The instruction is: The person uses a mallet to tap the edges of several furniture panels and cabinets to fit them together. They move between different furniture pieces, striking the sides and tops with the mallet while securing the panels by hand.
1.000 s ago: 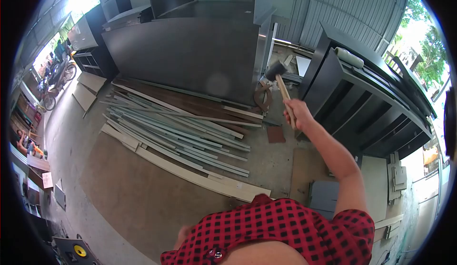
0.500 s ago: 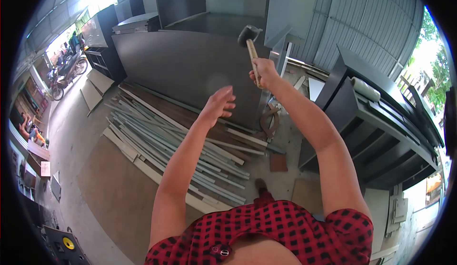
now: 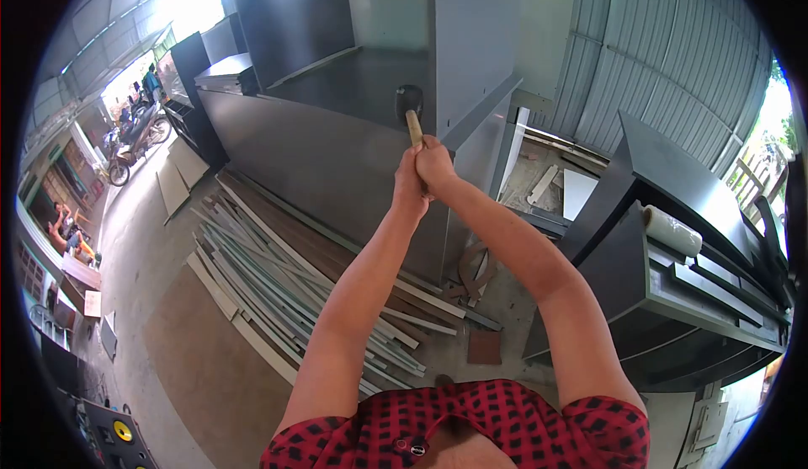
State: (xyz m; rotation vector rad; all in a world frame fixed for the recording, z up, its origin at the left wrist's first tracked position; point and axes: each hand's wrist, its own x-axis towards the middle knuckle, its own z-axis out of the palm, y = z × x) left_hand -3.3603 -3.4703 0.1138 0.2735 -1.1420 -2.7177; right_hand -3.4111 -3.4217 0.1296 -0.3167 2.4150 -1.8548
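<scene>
A mallet (image 3: 409, 103) with a black head and a pale wooden handle points away from me, its head in front of a large dark grey cabinet (image 3: 320, 153). My right hand (image 3: 436, 166) is wrapped round the handle. Pressed up against it on the left, my left hand (image 3: 409, 184) is closed at the handle's lower end, which the hands hide. In this view the mallet head overlaps the cabinet near the foot of an upright panel (image 3: 475, 39).
Long strips of board (image 3: 278, 275) lie on the floor below the cabinet. Another dark cabinet (image 3: 602, 301) stands at the right, a plastic-wrapped roll (image 3: 672, 231) on it. Motorbikes (image 3: 139, 136) and a seated person (image 3: 66, 229) are far left.
My left hand has moved up and right from open air to the mallet handle. The mallet has shifted left and lower, and my view has turned slightly.
</scene>
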